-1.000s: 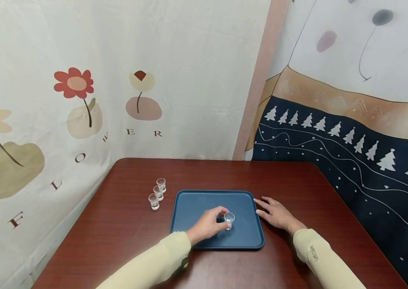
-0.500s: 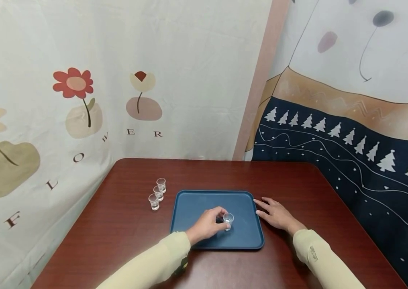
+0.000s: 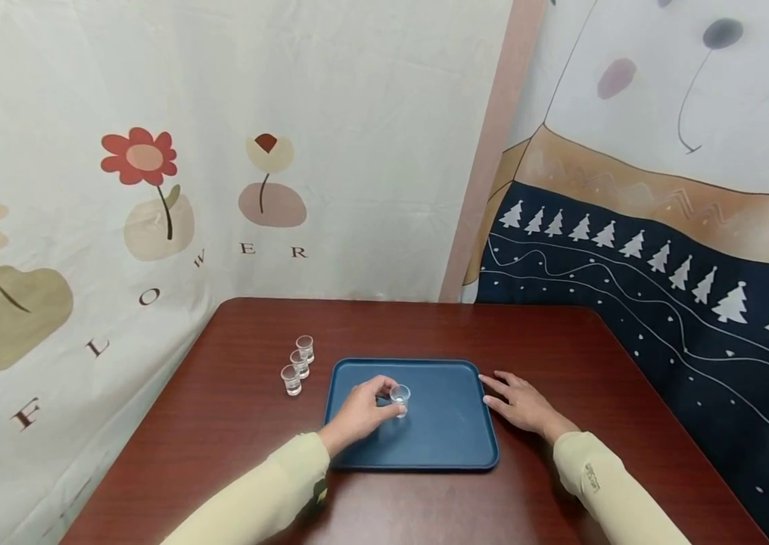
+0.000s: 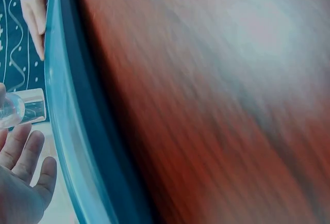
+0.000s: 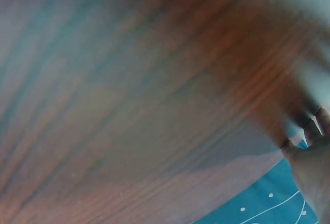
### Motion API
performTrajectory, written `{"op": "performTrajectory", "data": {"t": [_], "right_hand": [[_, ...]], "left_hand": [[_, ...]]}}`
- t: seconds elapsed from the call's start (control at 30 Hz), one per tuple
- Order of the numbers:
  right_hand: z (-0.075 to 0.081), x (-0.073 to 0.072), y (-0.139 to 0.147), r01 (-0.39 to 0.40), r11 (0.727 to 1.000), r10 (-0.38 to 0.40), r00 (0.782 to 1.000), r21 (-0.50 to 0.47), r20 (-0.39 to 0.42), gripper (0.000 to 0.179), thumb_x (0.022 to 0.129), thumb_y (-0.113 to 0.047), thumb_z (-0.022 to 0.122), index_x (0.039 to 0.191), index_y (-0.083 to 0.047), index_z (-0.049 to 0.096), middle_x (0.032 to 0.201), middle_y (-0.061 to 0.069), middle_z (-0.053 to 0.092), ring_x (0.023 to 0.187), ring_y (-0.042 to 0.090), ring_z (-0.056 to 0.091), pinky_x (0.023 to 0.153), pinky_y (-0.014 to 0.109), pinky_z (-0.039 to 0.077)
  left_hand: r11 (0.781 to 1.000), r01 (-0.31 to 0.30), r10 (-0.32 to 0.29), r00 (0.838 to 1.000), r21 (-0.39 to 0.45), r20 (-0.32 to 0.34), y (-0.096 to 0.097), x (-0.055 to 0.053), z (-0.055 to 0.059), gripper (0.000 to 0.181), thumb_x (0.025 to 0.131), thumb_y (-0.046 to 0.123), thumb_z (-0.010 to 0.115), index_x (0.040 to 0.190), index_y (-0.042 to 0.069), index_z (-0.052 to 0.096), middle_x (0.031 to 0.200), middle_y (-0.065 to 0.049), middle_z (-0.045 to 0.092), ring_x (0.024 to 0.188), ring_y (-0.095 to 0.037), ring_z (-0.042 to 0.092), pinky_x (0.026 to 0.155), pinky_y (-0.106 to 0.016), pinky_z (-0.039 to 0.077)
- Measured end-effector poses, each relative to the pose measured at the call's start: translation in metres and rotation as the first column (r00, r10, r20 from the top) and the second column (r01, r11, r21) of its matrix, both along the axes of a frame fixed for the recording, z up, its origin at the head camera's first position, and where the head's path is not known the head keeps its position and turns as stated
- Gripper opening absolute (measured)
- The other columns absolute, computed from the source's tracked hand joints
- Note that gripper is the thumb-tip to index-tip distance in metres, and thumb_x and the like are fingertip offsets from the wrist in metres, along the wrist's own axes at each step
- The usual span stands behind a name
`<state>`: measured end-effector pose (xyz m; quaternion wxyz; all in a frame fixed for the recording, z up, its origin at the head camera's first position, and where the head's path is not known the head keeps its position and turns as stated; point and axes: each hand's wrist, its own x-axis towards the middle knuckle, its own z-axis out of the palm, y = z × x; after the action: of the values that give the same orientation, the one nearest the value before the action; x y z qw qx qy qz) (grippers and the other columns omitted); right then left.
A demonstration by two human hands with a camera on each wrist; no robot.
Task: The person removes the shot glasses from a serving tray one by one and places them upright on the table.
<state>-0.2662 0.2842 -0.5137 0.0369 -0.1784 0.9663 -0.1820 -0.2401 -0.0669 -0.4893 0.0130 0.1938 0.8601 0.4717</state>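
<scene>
In the head view my left hand (image 3: 360,410) pinches a small clear shot glass (image 3: 400,401) between thumb and fingers, over the blue tray (image 3: 439,446). The left wrist view shows that glass (image 4: 33,105) upheld close to the tray's rim (image 4: 67,110), with the other fingers (image 4: 44,175) spread free below it. My right hand (image 3: 524,403) rests on the table at the tray's right edge, its fingers straight and fingertips right at the rim. At the right border of the right wrist view, part of the right hand (image 5: 312,167) appears.
Three more shot glasses (image 3: 299,365) stand in a slanted row on the brown table (image 3: 255,446), left of the tray. A pale curtain (image 3: 371,151) with printed flowers hangs behind, and a dark blue cloth (image 3: 561,257) with printed trees hangs at the right.
My left hand has moved left and slightly away from me with the shot glass, from right of the tray's middle to near its centre. The right hand stays in place.
</scene>
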Motion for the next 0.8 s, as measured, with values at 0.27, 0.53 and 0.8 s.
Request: {"op": "performTrajectory", "data": {"t": [0.27, 0.53, 0.8], "right_hand": [[0.000, 0.000, 0.000, 0.000, 1.000, 0.000, 1.000, -0.002, 0.001, 0.057, 0.103, -0.045, 0.048, 0.150, -0.014, 0.044, 0.150, 0.026, 0.037, 0.136, 0.049, 0.034, 0.105, 0.066, 0.029], [-0.001, -0.002, 0.001, -0.006, 1.000, 0.006, 1.000, -0.008, -0.008, 0.056, 0.103, -0.045, 0.049, 0.149, -0.014, 0.046, 0.149, 0.026, 0.038, 0.135, 0.049, 0.036, 0.105, 0.066, 0.030], [-0.003, -0.002, 0.002, -0.013, 1.000, 0.012, 1.000, -0.003, -0.008, 0.057, 0.103, -0.046, 0.048, 0.150, -0.014, 0.045, 0.150, 0.026, 0.038, 0.135, 0.049, 0.035, 0.105, 0.066, 0.030]], "left_hand": [[0.995, -0.100, 0.100, 0.995, 0.014, -0.022, -0.028, -0.004, 0.005, 0.024, 0.087, 0.020, 0.078, 0.105, 0.013, 0.065, 0.099, 0.002, 0.065, 0.098, -0.021, 0.063, 0.086, -0.043, 0.051], [0.980, -0.198, 0.199, 0.979, 0.026, -0.032, -0.057, -0.004, 0.007, 0.027, 0.084, 0.016, 0.080, 0.106, 0.010, 0.065, 0.099, 0.001, 0.068, 0.098, -0.027, 0.064, 0.087, -0.046, 0.051], [0.967, -0.249, 0.248, 0.968, 0.055, 0.030, -0.082, 0.000, 0.006, 0.028, 0.085, 0.013, 0.079, 0.106, 0.006, 0.064, 0.100, -0.004, 0.068, 0.090, -0.020, 0.066, 0.079, -0.034, 0.055]]}}
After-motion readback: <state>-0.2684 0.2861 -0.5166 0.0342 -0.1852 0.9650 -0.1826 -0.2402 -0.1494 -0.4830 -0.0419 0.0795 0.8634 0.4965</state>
